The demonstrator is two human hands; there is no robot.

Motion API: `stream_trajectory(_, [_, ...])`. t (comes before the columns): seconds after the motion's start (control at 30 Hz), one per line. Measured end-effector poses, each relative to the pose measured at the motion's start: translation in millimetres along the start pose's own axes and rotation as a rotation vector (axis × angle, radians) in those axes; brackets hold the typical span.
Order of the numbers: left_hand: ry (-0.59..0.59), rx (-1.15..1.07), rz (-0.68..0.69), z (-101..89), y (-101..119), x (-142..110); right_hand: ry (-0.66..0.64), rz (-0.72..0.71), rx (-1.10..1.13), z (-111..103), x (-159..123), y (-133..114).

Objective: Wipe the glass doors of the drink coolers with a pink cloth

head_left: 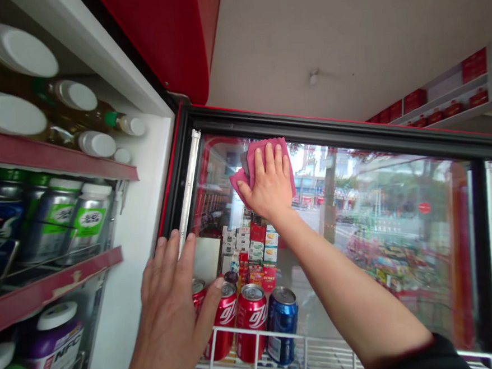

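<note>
My right hand [271, 180] lies flat over a pink cleaning cloth [287, 148], holding it against the upper part of the glass door [383, 214] of a drinks fridge. The cloth's scalloped edges stick out around the fingers. My left hand [170, 308] is raised at the hinge side of the door, fingers apart, with nothing seen in it. Its fingertips are at the black door frame [343, 128]; whether they touch it I cannot tell. Beside the left thumb stand several red soda cans [252, 319] and a blue can [283, 322] in a white wire rack [302, 352].
On the left, fridge shelves [37, 148] hold bottles with white caps [21, 48], silver-green bottles [86, 215] and a purple juice bottle [57, 344]. Through the glass show stacked cartons [257, 251] and reflections of a street. Red boxes [415, 100] line a wall shelf at right.
</note>
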State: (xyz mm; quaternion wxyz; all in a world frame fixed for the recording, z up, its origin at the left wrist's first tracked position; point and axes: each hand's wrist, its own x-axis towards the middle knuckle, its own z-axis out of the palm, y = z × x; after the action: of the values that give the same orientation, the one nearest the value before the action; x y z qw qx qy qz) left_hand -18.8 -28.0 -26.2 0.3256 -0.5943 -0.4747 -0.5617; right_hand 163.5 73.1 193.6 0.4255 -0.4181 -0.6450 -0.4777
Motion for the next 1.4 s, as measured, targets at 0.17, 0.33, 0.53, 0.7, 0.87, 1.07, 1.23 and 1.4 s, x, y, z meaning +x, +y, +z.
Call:
stream_trajectory(0.17, [0.000,-0.012,-0.027,-15.4,-7.2,-6.5,-0.035,-0.064,0.078,9.6,-0.8,-35.2])
stream_trajectory(0.33, [-0.011,0.009,-0.055,-25.6,-13.5,-15.5,-0.065,-0.159,0.144,19.0,-17.6,-73.6])
stream_trajectory(0.53, [-0.024,-0.001,-0.082,-24.1,-6.5,-20.5,-0.170,-0.365,0.174,27.7,-60.8,-100.5])
stream_trajectory(0.7, [-0.071,-0.032,-0.053,-13.1,7.2,-20.7,-0.229,-0.425,0.132,11.9,-90.2,-57.0])
stream_trajectory(0.87, [-0.112,-0.065,-0.023,-4.2,10.1,-24.0,-0.218,-0.221,-0.011,-9.9,-126.5,24.4])
stream_trajectory(1.07, [-0.131,-0.101,-0.066,-10.4,2.7,-34.2,-0.049,0.085,-0.143,-16.9,-182.2,86.6])
stream_trajectory(1.23, [-0.145,-0.106,-0.095,-23.4,-4.1,-52.3,0.001,0.168,-0.192,-7.4,-199.3,81.3])
stream_trajectory(1.4, [-0.161,-0.102,-0.106,-32.4,-10.0,-60.2,-0.088,0.043,-0.113,-7.3,-182.0,56.4])
